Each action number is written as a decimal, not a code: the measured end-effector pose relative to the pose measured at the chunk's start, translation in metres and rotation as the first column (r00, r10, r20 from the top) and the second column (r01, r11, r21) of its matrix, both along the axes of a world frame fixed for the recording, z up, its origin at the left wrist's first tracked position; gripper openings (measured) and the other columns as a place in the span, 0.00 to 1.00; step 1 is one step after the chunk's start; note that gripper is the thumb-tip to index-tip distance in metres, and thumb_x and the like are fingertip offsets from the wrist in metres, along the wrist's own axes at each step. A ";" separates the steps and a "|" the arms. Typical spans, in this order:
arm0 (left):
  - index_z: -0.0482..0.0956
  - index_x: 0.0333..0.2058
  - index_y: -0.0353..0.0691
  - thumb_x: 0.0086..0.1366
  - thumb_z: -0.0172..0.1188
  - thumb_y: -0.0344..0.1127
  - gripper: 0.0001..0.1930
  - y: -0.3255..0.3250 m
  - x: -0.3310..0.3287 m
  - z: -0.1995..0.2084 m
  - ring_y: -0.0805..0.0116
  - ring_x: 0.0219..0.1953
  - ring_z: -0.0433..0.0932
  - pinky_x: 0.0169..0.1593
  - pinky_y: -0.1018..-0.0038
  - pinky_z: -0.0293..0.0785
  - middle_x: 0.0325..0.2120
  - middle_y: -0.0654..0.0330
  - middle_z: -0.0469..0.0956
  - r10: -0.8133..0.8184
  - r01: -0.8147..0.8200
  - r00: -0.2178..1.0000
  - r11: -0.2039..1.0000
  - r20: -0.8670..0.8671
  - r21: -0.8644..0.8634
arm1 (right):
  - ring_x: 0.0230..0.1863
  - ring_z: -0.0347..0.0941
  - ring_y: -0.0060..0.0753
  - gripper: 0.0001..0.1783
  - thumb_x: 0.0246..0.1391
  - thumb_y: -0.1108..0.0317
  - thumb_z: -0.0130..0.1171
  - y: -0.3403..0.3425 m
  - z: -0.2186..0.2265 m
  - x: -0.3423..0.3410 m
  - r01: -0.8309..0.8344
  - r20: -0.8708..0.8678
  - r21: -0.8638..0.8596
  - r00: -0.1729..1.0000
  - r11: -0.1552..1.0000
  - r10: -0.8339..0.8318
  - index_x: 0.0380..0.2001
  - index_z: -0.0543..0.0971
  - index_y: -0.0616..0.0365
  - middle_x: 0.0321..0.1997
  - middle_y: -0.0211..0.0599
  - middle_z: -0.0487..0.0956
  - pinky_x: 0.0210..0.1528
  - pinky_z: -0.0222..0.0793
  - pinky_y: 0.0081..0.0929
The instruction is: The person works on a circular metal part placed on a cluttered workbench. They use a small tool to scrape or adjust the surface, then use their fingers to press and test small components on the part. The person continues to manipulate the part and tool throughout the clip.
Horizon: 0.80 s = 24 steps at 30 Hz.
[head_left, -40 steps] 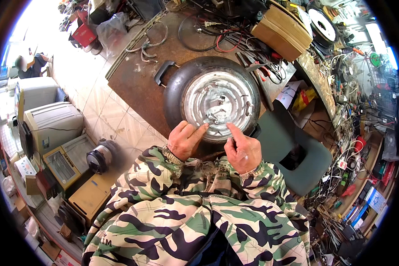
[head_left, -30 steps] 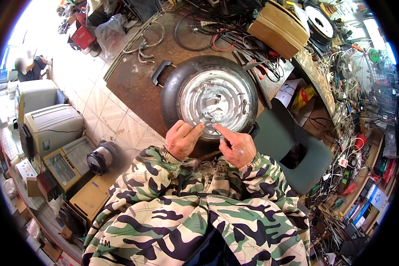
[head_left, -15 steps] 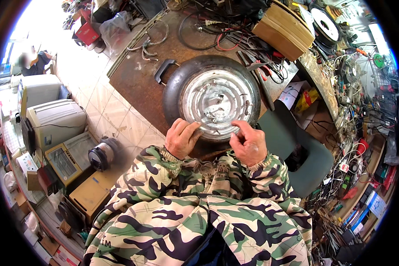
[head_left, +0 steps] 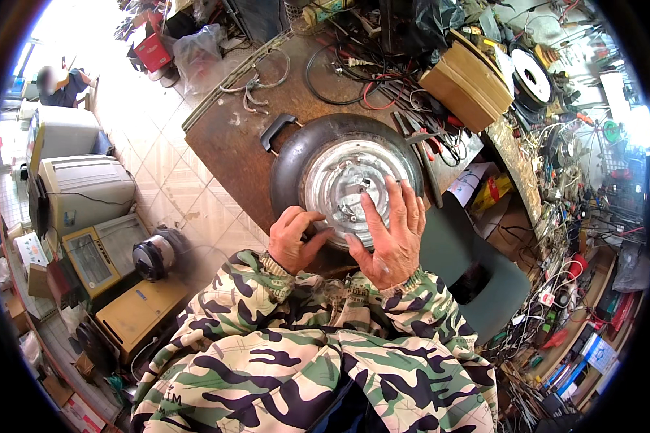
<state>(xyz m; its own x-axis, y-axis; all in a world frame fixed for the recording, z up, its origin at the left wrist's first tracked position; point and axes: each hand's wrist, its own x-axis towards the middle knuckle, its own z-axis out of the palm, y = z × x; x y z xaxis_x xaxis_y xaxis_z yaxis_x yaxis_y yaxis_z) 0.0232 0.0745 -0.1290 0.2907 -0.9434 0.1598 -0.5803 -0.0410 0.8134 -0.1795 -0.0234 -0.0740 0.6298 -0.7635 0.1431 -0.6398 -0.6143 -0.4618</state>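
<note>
Mostly, our counter (head_left: 224,151) is a brown, scuffed top set at a slant, its left edge above a pale tiled floor (head_left: 148,137). Across that floor a seated person (head_left: 65,83) shows in the bright far corner, near a red box (head_left: 152,49) and a clear plastic bag (head_left: 201,58). Down the left side we have a grey machine (head_left: 87,180), a yellow-fronted oven (head_left: 92,256) and a black and silver pot (head_left: 155,252).

Around our work, black cables (head_left: 308,68) loop over the far part of the counter, and a cardboard box (head_left: 466,86) sits at its far right beside a white reel (head_left: 531,76). A long dark tool (head_left: 431,173) lies just right of the round black pan (head_left: 289,173), and a grey-green chair (head_left: 448,238) crowds the near right.

The pan rests on the counter directly before us, its pale metal disc (head_left: 339,177) facing up. Our right hand (head_left: 391,238) spreads its fingers over the disc, hiding part of it; our left hand (head_left: 294,240) curls at the near left rim, thumb and forefinger apart, and we cannot tell whether it grips anything.
</note>
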 end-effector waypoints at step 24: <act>0.85 0.43 0.39 0.55 0.80 0.29 0.18 -0.021 0.000 0.010 0.54 0.30 0.80 0.34 0.63 0.77 0.30 0.55 0.78 0.074 -0.075 0.996 0.997 0.043 0.009 | 0.81 0.53 0.67 0.29 0.60 0.54 0.66 -0.041 -0.008 0.028 -0.134 -0.035 0.030 0.990 0.991 0.135 0.62 0.84 0.56 0.82 0.55 0.61 0.79 0.47 0.67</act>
